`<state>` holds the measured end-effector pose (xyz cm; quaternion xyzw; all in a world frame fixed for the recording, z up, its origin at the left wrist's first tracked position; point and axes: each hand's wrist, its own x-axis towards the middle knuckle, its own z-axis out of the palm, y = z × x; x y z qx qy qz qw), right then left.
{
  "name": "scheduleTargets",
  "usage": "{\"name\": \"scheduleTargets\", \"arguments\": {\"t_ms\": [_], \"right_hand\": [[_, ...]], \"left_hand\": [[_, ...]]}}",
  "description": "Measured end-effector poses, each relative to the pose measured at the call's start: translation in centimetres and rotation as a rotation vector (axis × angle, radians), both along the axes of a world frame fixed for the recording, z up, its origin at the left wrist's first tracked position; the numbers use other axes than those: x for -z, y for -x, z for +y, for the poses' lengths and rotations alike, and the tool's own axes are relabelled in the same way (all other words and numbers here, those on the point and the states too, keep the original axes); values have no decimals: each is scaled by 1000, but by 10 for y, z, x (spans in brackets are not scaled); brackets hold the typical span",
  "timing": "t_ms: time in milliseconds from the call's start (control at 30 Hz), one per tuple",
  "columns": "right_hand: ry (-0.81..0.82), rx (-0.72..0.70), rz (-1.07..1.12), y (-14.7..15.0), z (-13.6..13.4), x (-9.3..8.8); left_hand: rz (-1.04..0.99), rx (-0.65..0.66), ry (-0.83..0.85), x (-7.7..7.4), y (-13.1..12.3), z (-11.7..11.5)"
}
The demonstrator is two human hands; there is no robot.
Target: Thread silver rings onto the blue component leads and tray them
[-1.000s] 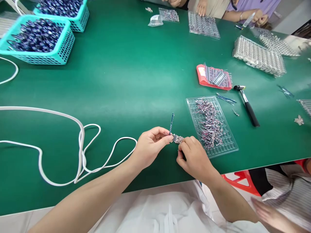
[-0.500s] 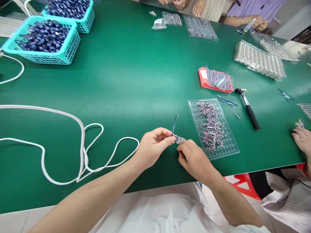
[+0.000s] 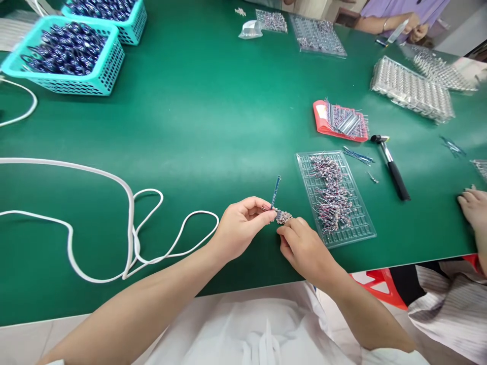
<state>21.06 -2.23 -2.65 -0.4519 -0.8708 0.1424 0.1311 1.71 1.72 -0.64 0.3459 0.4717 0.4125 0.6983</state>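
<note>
Between the thumb and fingers of my left hand [image 3: 243, 225] is a thin blue strip [image 3: 276, 191], its upper end sticking up. My right hand [image 3: 304, 243] has its fingers curled at the edge of a small heap of metal parts [image 3: 283, 217] on the table, right beside the left fingertips. Whether the right fingertips pinch one of those small parts is hidden. To the right of my hands lies a clear plastic tray [image 3: 363, 230] bearing many small parts with thin wires.
Beyond the tray are a red packet of wired strips [image 3: 321, 124], loose blue strips [image 3: 357, 155] and a hammer [image 3: 395, 175]. White cable [image 3: 131, 223] loops on the left, below turquoise baskets [image 3: 102, 76]. A co-worker's hand [image 3: 474, 205] rests at right; another person sits opposite.
The view has shifted slightly, so the far items sit higher. Both my hands keep nearly the same pose at the heap. Hands opposite at the top have mostly left the view.
</note>
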Motion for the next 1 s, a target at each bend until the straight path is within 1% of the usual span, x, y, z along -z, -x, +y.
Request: {"name": "scheduleTargets", "arguments": {"t_ms": [133,467,700,1000], "right_hand": [[-69,-22,-35,2,-3,-1],[-52,15,73,1,-5,6],[-74,14,43,4,-2,5],[-41,42,88,6,-1,7]], "left_hand": [[6,4,-5,0,-1,0],[8,5,-23,0,-2,-2],[13,11,-30,1,-1,-3],[20,14,-16,-1,-2,-2]]}}
